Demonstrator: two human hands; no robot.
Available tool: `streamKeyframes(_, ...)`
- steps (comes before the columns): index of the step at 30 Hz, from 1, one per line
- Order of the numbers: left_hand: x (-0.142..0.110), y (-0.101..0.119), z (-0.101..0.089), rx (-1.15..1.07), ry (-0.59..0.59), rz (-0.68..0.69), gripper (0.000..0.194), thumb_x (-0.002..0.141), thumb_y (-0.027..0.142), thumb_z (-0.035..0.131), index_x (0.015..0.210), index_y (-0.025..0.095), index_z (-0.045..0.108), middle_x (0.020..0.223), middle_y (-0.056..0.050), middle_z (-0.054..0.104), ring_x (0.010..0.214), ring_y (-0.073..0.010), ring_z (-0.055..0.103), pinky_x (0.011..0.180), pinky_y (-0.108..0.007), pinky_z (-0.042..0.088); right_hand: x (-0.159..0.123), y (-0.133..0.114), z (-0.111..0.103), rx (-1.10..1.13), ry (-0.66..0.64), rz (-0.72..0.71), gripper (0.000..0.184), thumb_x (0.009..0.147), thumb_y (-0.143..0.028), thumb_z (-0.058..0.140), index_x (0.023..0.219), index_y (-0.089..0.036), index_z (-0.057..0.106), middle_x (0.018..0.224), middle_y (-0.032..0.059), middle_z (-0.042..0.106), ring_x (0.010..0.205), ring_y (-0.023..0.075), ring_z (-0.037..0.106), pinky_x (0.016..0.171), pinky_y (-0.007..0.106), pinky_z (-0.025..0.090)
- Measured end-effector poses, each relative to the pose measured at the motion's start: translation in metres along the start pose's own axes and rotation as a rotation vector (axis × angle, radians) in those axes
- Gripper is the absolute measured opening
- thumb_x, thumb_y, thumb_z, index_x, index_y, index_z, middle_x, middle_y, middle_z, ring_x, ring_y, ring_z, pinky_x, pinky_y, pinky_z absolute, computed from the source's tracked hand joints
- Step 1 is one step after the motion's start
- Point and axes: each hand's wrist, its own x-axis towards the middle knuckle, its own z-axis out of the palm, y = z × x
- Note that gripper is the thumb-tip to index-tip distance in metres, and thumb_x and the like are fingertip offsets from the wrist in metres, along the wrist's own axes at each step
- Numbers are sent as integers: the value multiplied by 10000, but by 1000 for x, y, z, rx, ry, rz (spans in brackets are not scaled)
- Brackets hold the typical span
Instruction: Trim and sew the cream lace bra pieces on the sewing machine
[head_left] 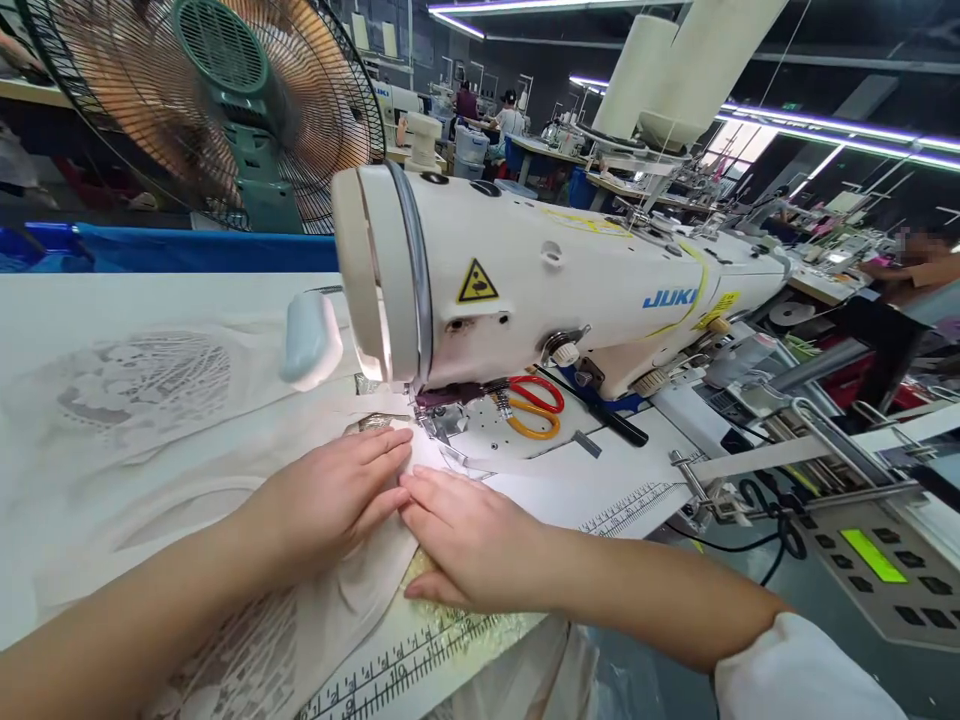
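Observation:
My left hand [334,490] lies with its fingers stretched out on white fabric [367,585], just in front of the sewing machine's needle area. My right hand [480,540] also presses flat beside it, fingertips close to the left ones, thumb near the table edge. The white sewing machine [510,270] stands right behind both hands; its presser foot [442,425] is partly hidden by dark cloth and fingers. The fabric spreads left and hangs toward me, with lace panels [172,370] in it.
Scissors [536,410] with red and orange handles and a black-handled tool [619,420] lie under the machine arm. A ruler strip [405,665] runs along the table edge. At right are a metal tape guide [697,480] and a control panel [881,565]. A fan [225,90] stands behind.

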Motion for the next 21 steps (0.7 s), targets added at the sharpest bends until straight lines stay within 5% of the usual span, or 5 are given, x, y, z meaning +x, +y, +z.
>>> streamKeyframes(13,8,-2,-3,42,-57,-43,745,889,619,140,1231,146,604,1306,-142,584,1216,-295,531,1009,-441,449,7,1,-1,-55,6,14,620,865,-542,529,1215,-31,539,1343,177,509,1293,290,412,1111,378,321)
streamKeyframes(21,19,-16,-11,30,-77,-4,626,892,561,252,1208,165,620,1312,-119,583,1215,-279,533,1011,-429,452,19,5,4,-130,39,29,644,851,-575,533,1209,-40,541,1359,182,505,1301,283,410,1115,393,315)
